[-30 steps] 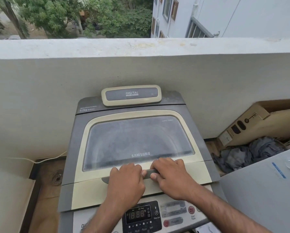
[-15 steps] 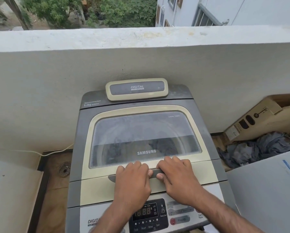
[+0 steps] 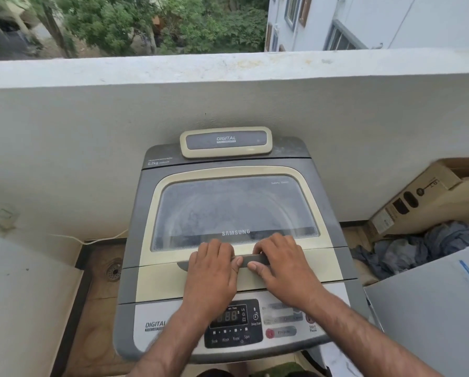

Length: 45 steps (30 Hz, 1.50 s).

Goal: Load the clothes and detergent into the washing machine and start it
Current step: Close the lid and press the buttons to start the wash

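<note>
A grey and cream top-loading washing machine [image 3: 135,213] stands against the balcony wall, its glass lid [image 3: 233,205] down. Dark clothes show faintly through the glass. My left hand [image 3: 211,273] and my right hand [image 3: 282,265] lie side by side on the grey lid handle [image 3: 251,260] at the lid's front edge, fingers curled over it and thumbs under its front. The control panel [image 3: 233,325] with a lit display sits below my wrists. No detergent is visible.
A cardboard box [image 3: 429,197] leans at the right with a heap of dark blue clothes [image 3: 418,248] in front of it. A grey appliance top [image 3: 429,317] is near right. A floor drain [image 3: 113,272] and a white cable [image 3: 92,240] lie left of the machine.
The view has shifted so the machine sits lower and more centred. Both hands stay on the lid handle, and the lid looks flat.
</note>
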Motion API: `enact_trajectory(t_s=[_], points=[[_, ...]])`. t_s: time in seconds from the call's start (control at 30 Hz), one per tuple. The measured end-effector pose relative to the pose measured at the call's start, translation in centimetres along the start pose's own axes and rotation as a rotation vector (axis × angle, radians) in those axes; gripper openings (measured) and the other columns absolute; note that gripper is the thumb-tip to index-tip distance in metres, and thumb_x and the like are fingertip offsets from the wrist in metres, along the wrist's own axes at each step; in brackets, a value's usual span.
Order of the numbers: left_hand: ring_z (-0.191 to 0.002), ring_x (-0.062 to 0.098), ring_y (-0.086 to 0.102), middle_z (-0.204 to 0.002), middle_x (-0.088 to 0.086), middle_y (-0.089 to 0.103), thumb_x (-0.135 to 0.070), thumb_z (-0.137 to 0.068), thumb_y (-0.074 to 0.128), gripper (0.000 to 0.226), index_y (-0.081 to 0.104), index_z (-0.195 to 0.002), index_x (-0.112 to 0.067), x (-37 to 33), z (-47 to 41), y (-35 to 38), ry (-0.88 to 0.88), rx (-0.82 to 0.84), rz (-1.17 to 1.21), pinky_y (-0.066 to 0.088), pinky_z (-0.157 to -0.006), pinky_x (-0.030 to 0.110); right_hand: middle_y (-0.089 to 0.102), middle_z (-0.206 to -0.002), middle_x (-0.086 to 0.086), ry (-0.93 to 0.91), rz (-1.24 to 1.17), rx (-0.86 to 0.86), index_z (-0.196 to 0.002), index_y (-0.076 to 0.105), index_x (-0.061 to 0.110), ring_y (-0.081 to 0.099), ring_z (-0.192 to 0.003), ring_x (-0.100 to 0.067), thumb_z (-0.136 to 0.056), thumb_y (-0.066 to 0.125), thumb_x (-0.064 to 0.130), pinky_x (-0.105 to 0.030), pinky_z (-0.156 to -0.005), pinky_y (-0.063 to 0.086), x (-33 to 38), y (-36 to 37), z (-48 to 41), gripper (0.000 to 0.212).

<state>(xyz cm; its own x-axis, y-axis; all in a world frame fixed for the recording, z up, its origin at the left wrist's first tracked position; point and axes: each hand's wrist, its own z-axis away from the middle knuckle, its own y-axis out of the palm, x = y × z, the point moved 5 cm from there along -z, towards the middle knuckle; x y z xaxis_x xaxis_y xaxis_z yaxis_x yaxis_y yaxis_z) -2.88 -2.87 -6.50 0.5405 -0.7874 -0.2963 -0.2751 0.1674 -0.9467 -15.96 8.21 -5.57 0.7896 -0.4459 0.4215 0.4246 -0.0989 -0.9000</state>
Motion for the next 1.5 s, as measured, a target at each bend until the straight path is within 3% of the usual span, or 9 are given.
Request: enact_trajectory(t_s=[0.13, 0.23, 0.3, 0.37, 0.63, 0.93, 1.1, 1.23, 1.5], points=[[-0.120, 0.023, 0.050, -0.128, -0.001, 0.054, -0.049, -0.102, 0.035, 0.039, 0.052, -0.125, -0.022, 0.0, 2.0, -0.2, -0.042, 0.008, 0.019, 0.038, -0.108, 0.040, 0.049, -0.139, 0.009, 0.007, -0.006, -0.080, -0.137, 0.052, 0.030, 0.042, -0.130, -0.016, -0.098, 0.056, 0.049, -0.035, -0.110, 0.036, -1.2, -0.9, 2.3, 0.043], [-0.157, 0.023, 0.014, -0.169, 0.001, 0.022, -0.051, -0.104, 0.029, 0.057, 0.029, -0.157, -0.029, 0.7, 4.2, -0.1, -0.079, 0.083, -0.061, 0.009, -0.127, 0.041, 0.038, -0.155, 0.007, 0.011, -0.024, -0.067, -0.148, 0.044, 0.030, 0.032, -0.146, -0.016, -0.100, 0.058, 0.043, -0.032, -0.120, 0.025, -2.4, -1.2, 4.7, 0.052], [-0.158, 0.017, -0.008, -0.172, -0.004, -0.006, -0.052, -0.104, 0.024, 0.063, 0.006, -0.162, -0.038, 1.2, 5.6, -0.2, -0.097, 0.113, -0.090, -0.004, -0.125, 0.040, 0.030, -0.161, 0.009, 0.007, -0.059, -0.062, -0.152, 0.040, 0.031, 0.025, -0.151, -0.013, -0.101, 0.059, 0.040, -0.030, -0.122, 0.020, -3.3, -1.2, 6.2, 0.056], [-0.157, 0.013, -0.014, -0.170, -0.009, -0.015, -0.052, -0.102, 0.023, 0.064, -0.002, -0.161, -0.043, 1.7, 7.0, -0.6, -0.127, 0.106, -0.078, -0.005, -0.124, 0.039, 0.023, -0.165, 0.011, 0.018, -0.090, -0.059, -0.154, 0.036, 0.033, 0.020, -0.153, -0.010, -0.101, 0.059, 0.038, -0.031, -0.123, 0.019, -4.0, -1.2, 7.5, 0.057], [-0.158, 0.013, -0.007, -0.170, -0.014, -0.014, -0.056, -0.101, 0.021, 0.066, 0.000, -0.162, -0.042, 4.2, 10.4, -0.3, -0.213, 0.126, -0.044, 0.018, -0.127, 0.050, 0.021, -0.168, 0.014, 0.159, -0.169, -0.033, -0.156, 0.031, 0.034, 0.027, -0.153, -0.011, -0.102, 0.058, 0.043, -0.047, -0.125, 0.031, -7.1, -0.3, 12.9, 0.061], [-0.157, 0.015, -0.014, -0.168, -0.011, -0.025, -0.054, -0.104, 0.023, 0.066, -0.007, -0.161, -0.039, 3.6, 11.0, 0.0, -0.238, 0.152, -0.074, 0.011, -0.128, 0.049, 0.013, -0.172, 0.014, 0.176, -0.102, -0.044, -0.162, 0.023, 0.031, 0.011, -0.158, -0.008, -0.105, 0.053, 0.038, -0.028, -0.119, 0.008, -7.8, 0.9, 16.0, 0.065], [-0.157, 0.013, -0.013, -0.169, -0.012, -0.021, -0.058, -0.102, 0.017, 0.066, -0.005, -0.162, -0.041, 3.9, 11.4, 0.3, -0.214, 0.134, -0.052, 0.011, -0.128, 0.049, 0.010, -0.173, 0.015, 0.174, -0.071, -0.065, -0.164, 0.019, 0.030, 0.006, -0.159, -0.005, -0.105, 0.050, 0.038, -0.028, -0.124, 0.005, -8.0, 2.0, 17.4, 0.067], [-0.156, 0.012, -0.016, -0.168, -0.013, -0.024, -0.061, -0.099, 0.013, 0.068, -0.009, -0.160, -0.042, 4.1, 11.6, 0.4, -0.201, 0.131, -0.043, 0.009, -0.128, 0.049, 0.004, -0.173, 0.017, 0.193, -0.057, -0.070, -0.166, 0.013, 0.031, -0.001, -0.158, -0.001, -0.102, 0.051, 0.032, -0.038, -0.131, 0.015, -8.2, 3.4, 18.8, 0.074], [-0.155, 0.008, -0.020, -0.167, -0.017, -0.025, -0.065, -0.098, 0.009, 0.068, -0.007, -0.161, -0.043, 4.7, 11.6, 0.2, -0.167, 0.158, -0.014, 0.007, -0.128, 0.048, 0.016, -0.174, 0.010, 0.249, 0.015, -0.145, -0.167, 0.009, 0.029, 0.014, -0.159, -0.010, -0.090, 0.061, 0.020, -0.047, -0.125, 0.031, -7.0, 3.9, 19.3, 0.093]])
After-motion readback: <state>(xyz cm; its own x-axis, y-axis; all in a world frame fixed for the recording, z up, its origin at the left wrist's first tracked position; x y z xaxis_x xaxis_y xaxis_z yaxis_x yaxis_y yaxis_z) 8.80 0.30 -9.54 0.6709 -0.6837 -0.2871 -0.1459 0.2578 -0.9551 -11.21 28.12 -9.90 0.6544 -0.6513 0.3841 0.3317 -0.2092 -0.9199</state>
